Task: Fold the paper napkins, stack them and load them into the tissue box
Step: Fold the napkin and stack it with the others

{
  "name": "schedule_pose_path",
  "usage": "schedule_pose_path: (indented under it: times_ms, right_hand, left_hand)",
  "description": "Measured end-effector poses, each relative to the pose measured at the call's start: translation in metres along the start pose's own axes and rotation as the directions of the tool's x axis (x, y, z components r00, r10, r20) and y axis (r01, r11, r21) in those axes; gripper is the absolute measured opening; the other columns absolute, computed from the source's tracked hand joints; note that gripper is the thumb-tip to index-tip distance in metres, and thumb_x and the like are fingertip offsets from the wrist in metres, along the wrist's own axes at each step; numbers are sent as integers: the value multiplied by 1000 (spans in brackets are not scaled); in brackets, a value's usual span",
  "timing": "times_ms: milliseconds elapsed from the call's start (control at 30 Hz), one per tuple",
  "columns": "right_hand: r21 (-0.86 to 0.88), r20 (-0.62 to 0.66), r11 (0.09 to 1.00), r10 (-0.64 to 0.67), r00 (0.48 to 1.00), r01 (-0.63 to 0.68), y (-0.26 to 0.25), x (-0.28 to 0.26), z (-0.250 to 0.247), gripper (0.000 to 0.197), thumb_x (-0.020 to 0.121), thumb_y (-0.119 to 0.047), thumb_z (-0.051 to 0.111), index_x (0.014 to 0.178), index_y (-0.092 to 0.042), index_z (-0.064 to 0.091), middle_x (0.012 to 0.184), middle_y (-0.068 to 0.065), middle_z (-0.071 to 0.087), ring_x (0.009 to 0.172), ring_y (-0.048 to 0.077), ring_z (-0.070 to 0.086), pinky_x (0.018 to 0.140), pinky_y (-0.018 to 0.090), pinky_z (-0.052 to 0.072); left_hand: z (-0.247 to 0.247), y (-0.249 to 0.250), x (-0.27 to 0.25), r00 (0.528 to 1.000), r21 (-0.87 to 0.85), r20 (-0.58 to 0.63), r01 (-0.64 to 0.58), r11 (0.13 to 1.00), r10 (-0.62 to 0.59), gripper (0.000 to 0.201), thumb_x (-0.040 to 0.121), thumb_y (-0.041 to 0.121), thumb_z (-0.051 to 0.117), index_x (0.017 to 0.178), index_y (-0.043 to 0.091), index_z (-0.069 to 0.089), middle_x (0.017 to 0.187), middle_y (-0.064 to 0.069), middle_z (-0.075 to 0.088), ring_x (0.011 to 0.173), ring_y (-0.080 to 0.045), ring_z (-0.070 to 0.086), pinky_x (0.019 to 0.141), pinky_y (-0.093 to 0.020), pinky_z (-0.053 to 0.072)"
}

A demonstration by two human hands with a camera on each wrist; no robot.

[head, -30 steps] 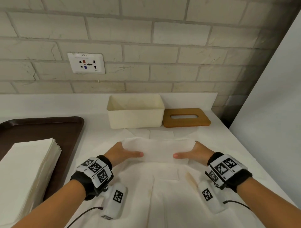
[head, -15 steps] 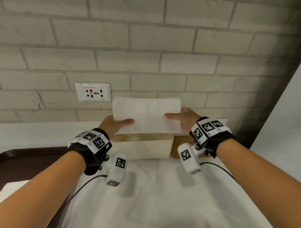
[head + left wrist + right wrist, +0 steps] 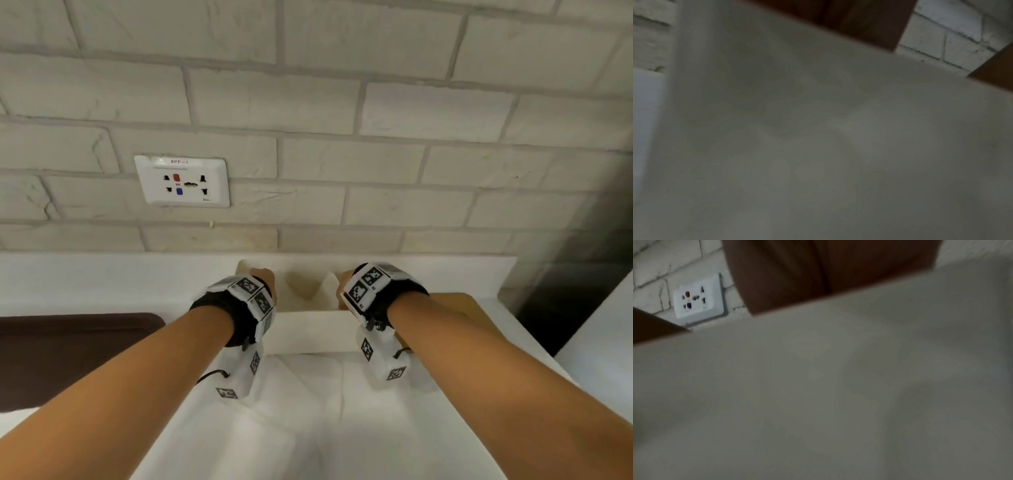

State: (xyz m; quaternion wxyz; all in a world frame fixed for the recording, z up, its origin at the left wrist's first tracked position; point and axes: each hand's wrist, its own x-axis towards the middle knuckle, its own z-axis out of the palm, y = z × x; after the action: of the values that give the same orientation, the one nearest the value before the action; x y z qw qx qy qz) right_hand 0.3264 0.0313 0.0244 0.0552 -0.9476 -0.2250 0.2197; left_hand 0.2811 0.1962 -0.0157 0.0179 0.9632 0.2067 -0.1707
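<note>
Reaching into the box [image 3: 310, 329] with both wrists over its near wall, the left hand [image 3: 263, 278] and right hand [image 3: 342, 286] now sit low inside it. Half a second ago they held the folded napkin [image 3: 838, 146] up before the wall; a second ago it lay on the counter [image 3: 85, 284]. Both wrist views are filled by pale paper with fingers along its top edge, so each hand seems to grip the napkin. Loading looks nearly done; release remains. Beside the box lies the lid [image 3: 472, 308], off.
</note>
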Motion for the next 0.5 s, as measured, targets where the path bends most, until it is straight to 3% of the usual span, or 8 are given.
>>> schedule_pose_path:
  times_ms: [33, 100, 167, 233, 300, 333, 400, 500]
  right_hand:
    - [-34, 3, 999, -32, 999, 32, 1, 4, 3, 23, 84, -12, 56, 103, 2, 58, 127, 20, 54, 109, 35, 57, 80, 33, 48]
    - [-174, -79, 983, -65, 995, 51, 3, 12, 3, 38, 80, -23, 64, 111, -1, 62, 118, 14, 62, 101, 31, 61, 86, 40, 52]
    - [-23, -179, 998, -57, 982, 54, 2, 7, -9, 43, 84, -23, 61, 121, -2, 54, 117, 12, 60, 105, 30, 60, 88, 37, 50]
    - [139, -322, 983, -73, 944, 123, 4, -15, -23, 42, 87, -16, 57, 126, -4, 45, 115, 11, 56, 107, 30, 56, 80, 32, 46]
    - [173, -389, 956, -153, 908, 236, 14, -46, -26, 36, 85, -13, 60, 118, -7, 46, 91, 1, 52, 92, 24, 53, 62, 23, 40]
    - [156, -365, 952, -193, 911, 265, 16, -62, -20, 32, 84, -13, 62, 113, -8, 50, 82, -3, 47, 87, 20, 50, 57, 19, 36]
    - [56, -137, 967, -240, 961, 249, 23, -84, 1, 29, 83, -17, 65, 110, -10, 56, 81, -5, 48, 85, 17, 48, 60, 19, 37]
    - [-79, 155, 973, -203, 967, 217, 37, -92, 48, 47, 79, -22, 70, 122, -13, 51, 113, 3, 55, 103, 22, 54, 83, 27, 45]
  left_hand:
    - [0, 1, -1, 1000, -43, -13, -6, 999, 5, 49, 86, 27, 62, 127, 5, 50, 120, -6, 54, 114, -27, 53, 99, -33, 43]
    - [0, 5, -7, 998, -65, -58, 4, 998, -8, 52, 91, 25, 56, 135, 4, 39, 140, -12, 41, 127, -30, 44, 105, -35, 38]
    - [-12, 9, -23, 982, -282, -186, -27, 959, -27, 53, 93, 21, 52, 139, 4, 31, 143, -16, 36, 130, -31, 40, 105, -35, 34]
    - [-26, 13, -52, 939, -458, -344, -150, 876, -19, 56, 92, 19, 53, 141, 8, 30, 142, -15, 35, 128, -31, 42, 103, -34, 35]
    - [-31, 13, -80, 899, -507, -437, -270, 819, 26, 50, 92, 18, 52, 139, 13, 36, 139, -10, 39, 122, -27, 47, 100, -31, 37]
    - [-32, 13, -97, 888, -499, -457, -311, 809, 59, 45, 91, 18, 52, 135, 15, 42, 135, -9, 43, 119, -25, 49, 97, -28, 38]
    - [-27, 11, -123, 897, -475, -429, -325, 818, 107, 35, 92, 19, 52, 127, 15, 51, 127, -7, 52, 115, -22, 52, 93, -24, 38]
    - [-2, 3, -156, 956, -420, -253, -246, 874, 147, 31, 93, 23, 51, 123, 16, 55, 124, -5, 58, 116, -20, 52, 91, -19, 37]
